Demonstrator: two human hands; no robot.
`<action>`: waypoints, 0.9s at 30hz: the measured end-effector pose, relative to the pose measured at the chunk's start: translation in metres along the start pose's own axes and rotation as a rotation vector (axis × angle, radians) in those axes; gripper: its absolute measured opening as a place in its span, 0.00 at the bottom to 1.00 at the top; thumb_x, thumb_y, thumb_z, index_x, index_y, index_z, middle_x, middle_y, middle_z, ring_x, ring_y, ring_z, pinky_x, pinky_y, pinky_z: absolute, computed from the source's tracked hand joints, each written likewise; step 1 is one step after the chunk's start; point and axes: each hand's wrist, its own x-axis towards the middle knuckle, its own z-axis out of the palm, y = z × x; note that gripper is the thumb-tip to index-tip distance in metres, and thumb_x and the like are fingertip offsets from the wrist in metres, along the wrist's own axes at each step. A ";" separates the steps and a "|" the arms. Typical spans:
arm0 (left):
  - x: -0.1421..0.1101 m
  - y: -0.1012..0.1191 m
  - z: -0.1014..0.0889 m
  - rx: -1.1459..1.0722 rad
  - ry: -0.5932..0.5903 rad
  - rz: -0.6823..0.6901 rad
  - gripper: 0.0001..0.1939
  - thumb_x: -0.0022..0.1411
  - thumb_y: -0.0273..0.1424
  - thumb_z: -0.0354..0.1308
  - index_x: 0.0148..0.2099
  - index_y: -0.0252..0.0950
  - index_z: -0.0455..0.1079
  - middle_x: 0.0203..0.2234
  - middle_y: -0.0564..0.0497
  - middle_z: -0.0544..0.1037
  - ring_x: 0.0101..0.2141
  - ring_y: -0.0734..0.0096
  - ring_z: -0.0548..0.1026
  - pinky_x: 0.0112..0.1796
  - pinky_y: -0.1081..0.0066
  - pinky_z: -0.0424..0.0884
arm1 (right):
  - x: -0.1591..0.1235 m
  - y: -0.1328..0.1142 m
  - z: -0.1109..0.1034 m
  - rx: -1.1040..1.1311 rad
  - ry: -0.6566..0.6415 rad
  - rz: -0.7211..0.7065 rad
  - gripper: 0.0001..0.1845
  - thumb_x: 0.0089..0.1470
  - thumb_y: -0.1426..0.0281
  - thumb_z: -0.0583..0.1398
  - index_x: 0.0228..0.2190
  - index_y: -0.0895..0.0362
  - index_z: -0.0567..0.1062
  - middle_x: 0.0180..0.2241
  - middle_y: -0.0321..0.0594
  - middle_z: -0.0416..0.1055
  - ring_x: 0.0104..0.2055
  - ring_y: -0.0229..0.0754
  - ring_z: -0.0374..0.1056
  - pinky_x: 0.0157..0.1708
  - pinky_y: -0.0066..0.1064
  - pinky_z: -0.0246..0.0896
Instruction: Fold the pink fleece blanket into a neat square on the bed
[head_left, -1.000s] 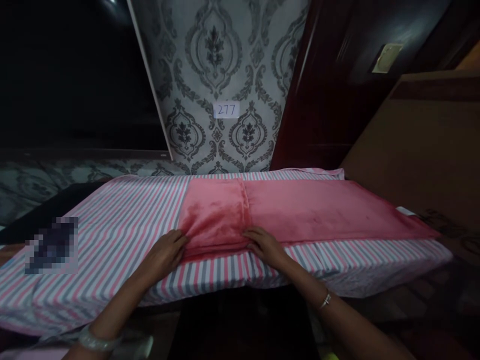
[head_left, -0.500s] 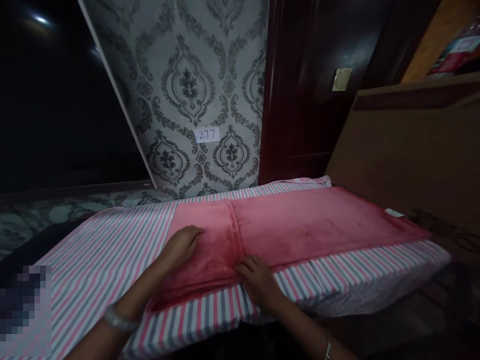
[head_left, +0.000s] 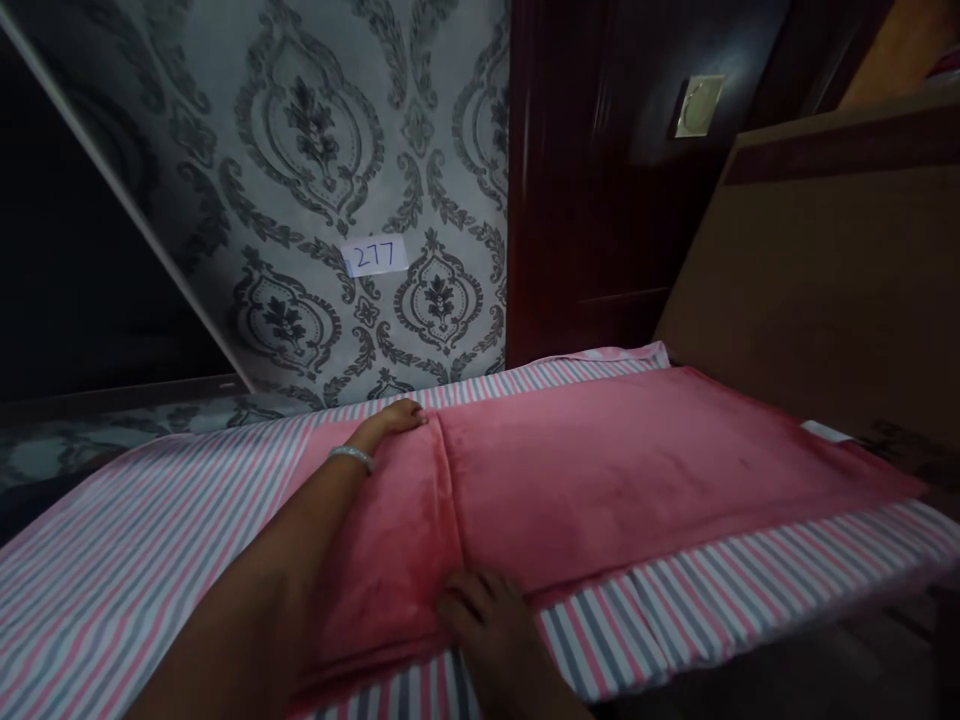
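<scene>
A pink plush blanket [head_left: 600, 465], folded into a long strip, lies on a striped sheet [head_left: 187, 510]. A section at its left end is folded over, and the edge of that flap runs across the strip. My left hand [head_left: 399, 415] reaches to the far end of this edge, with its fingers curled onto the fabric. At the near end, my right hand [head_left: 487, 620] has bent fingers closed on the same edge. What lies under the fingertips is hidden, and the right hand is dim and slightly blurred.
A large cardboard box [head_left: 817, 280] stands against the right end of the bed-like surface. Behind are a patterned wall with a paper label [head_left: 375, 256] reading 277, a dark red door [head_left: 592, 200] and a black screen [head_left: 90, 270] at left.
My left hand has moved away from me, from the middle of the folded section to its far edge. My right hand stays at the near edge. The view has come closer.
</scene>
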 end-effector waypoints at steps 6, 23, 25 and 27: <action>0.012 -0.013 0.007 0.046 -0.008 -0.033 0.06 0.65 0.31 0.58 0.37 0.34 0.72 0.33 0.51 0.77 0.37 0.67 0.75 0.41 0.67 0.73 | -0.001 0.004 0.008 -0.012 0.054 -0.015 0.10 0.61 0.74 0.58 0.44 0.53 0.75 0.42 0.43 0.75 0.42 0.47 0.66 0.38 0.37 0.61; -0.024 0.022 0.009 0.255 0.098 -0.047 0.28 0.67 0.35 0.50 0.66 0.29 0.63 0.66 0.34 0.65 0.67 0.52 0.61 0.65 0.56 0.56 | 0.006 -0.002 -0.024 0.054 -0.105 0.010 0.30 0.57 0.66 0.61 0.60 0.57 0.67 0.55 0.47 0.73 0.59 0.52 0.63 0.59 0.46 0.61; -0.039 0.029 0.022 0.278 0.069 -0.022 0.30 0.68 0.37 0.48 0.68 0.29 0.61 0.67 0.33 0.64 0.68 0.47 0.59 0.66 0.47 0.53 | 0.006 -0.003 -0.013 -0.004 -0.108 0.005 0.30 0.58 0.63 0.61 0.60 0.59 0.67 0.56 0.48 0.73 0.59 0.52 0.64 0.58 0.46 0.64; -0.049 0.029 0.041 0.348 0.040 -0.009 0.31 0.68 0.39 0.46 0.68 0.28 0.61 0.68 0.31 0.63 0.69 0.44 0.58 0.65 0.40 0.52 | 0.005 0.000 0.000 -0.071 -0.117 -0.024 0.27 0.59 0.62 0.62 0.57 0.60 0.70 0.53 0.48 0.75 0.56 0.51 0.66 0.54 0.44 0.68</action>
